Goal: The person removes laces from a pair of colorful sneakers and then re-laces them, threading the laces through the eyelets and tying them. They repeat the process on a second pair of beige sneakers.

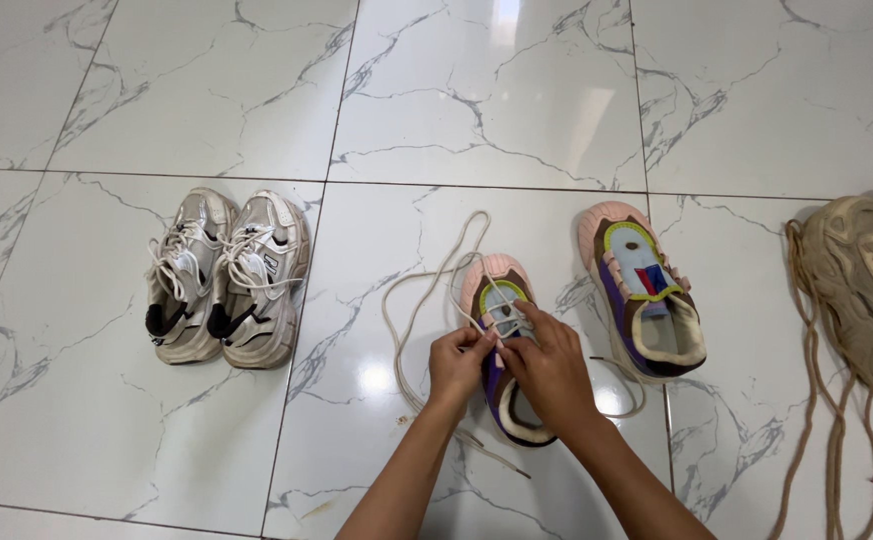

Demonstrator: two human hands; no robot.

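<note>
On the white marble floor [157,430], a laced pair of grey sneakers [227,275] stands side by side at the left. Right of them a loose cream lace [409,320] loops across the tiles and runs into a pink-toed shoe [502,300] near the centre. The left hand [460,362] is pinched shut on the lace at the shoe's eyelets; the right hand [550,370] rests on the shoe's tongue, fingers curled closed around the lace too. Just beside it lies the matching shoe [642,290], unlaced and tilted. At the far right edge sits a beige shoe [872,280] with long laces [832,440] trailing toward the viewer.
</note>
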